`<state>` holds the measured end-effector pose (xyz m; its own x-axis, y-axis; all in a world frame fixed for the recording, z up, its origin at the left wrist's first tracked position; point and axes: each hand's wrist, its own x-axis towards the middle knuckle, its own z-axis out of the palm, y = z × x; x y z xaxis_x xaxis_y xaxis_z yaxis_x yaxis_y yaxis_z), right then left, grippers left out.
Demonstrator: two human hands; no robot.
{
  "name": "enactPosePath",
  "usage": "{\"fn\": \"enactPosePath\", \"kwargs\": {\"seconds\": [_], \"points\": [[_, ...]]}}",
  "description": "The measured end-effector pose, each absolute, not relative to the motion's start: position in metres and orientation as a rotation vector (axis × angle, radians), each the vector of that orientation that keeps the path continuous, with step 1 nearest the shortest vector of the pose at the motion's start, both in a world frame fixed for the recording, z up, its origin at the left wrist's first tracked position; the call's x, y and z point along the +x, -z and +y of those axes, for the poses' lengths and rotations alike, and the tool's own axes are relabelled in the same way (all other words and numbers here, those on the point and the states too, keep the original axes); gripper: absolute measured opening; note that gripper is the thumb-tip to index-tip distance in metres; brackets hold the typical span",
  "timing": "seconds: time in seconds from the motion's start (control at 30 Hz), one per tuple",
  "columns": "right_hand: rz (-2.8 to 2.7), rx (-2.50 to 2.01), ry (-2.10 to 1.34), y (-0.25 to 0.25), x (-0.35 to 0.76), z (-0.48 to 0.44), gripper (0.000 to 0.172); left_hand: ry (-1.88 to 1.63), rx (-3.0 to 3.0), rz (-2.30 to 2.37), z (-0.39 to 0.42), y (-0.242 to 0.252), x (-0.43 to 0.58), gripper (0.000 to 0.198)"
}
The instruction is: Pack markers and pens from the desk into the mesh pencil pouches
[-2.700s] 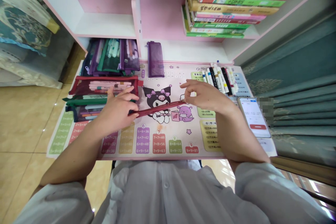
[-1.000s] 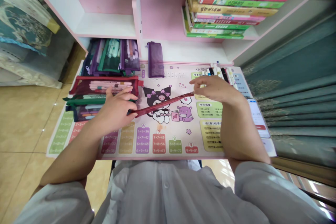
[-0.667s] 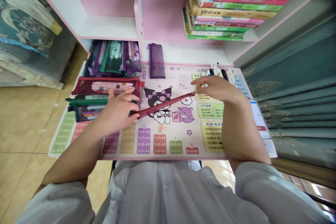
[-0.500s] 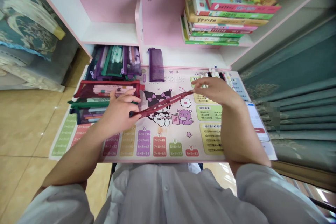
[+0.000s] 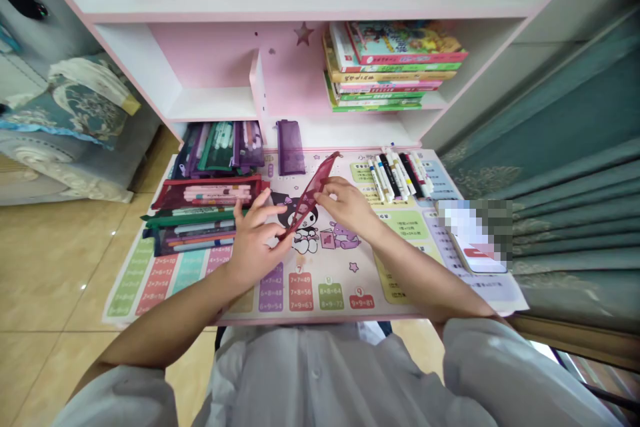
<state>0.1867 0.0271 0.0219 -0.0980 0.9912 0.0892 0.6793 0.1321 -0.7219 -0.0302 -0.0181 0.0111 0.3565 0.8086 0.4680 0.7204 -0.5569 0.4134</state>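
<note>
Drawn inward since the earlier frame, the bare right hand [image 5: 349, 205] has been brought from the far end of the slim dark-red mesh zip pouch [image 5: 309, 199] to its middle, and the pouch has been swung from a shallow slant to a steep one. It is held above the pink-and-white printed desk mat [image 5: 370, 257], on the person's side of the flat purple rectangular mesh pouch [image 5: 291, 147], which is taken as landmark. By the bare left hand [image 5: 254, 241], the near end is pinched between thumb and forefinger, the other fingers being spread; by the right, the side edge appears to be pinched between thumb and fingertips. Its long axis is set diagonally: the near end is pointed at the person, and the free tip is directed away and rightward, to the right of the landmark. Handling of the pouch's edge, perhaps its zip, is judged to be the step in hand; for the next move, a firm hold on the near end would be called for. Whether the zip is undone cannot be told. Well to the landmark's right, capped black-and-white markers [image 5: 397, 177] are laid side by side.
</note>
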Motion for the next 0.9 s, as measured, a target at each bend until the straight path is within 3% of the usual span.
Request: {"fn": "enactPosePath", "kwargs": {"seconds": [0.2,0.4,0.57,0.63,0.77,0.9], "points": [[-1.955,-1.593,-0.805,-0.015,0.180,0.024,0.027,-0.586,2.328,1.354,-0.019,-0.017,-0.016,0.042],[-1.992,-1.445,-0.886,-0.016,0.184,0.024,0.025,-0.516,2.189,1.543,0.006,-0.020,-0.006,0.062],[-1.977,-1.394,-0.969,-0.019,0.187,0.027,0.020,-0.516,2.354,1.637,0.024,-0.012,-0.001,0.034],[-1.965,-1.430,-0.960,-0.018,0.190,0.031,0.019,-0.578,2.376,1.664,0.025,-0.007,-0.001,0.033],[-1.910,-1.578,-0.702,-0.005,0.208,0.047,0.022,-0.679,2.363,1.677,0.021,0.002,-0.006,0.039],[-1.684,-1.941,-0.054,0.018,0.245,0.063,0.023,-0.779,2.387,1.689,0.019,0.008,-0.012,0.038]]}}
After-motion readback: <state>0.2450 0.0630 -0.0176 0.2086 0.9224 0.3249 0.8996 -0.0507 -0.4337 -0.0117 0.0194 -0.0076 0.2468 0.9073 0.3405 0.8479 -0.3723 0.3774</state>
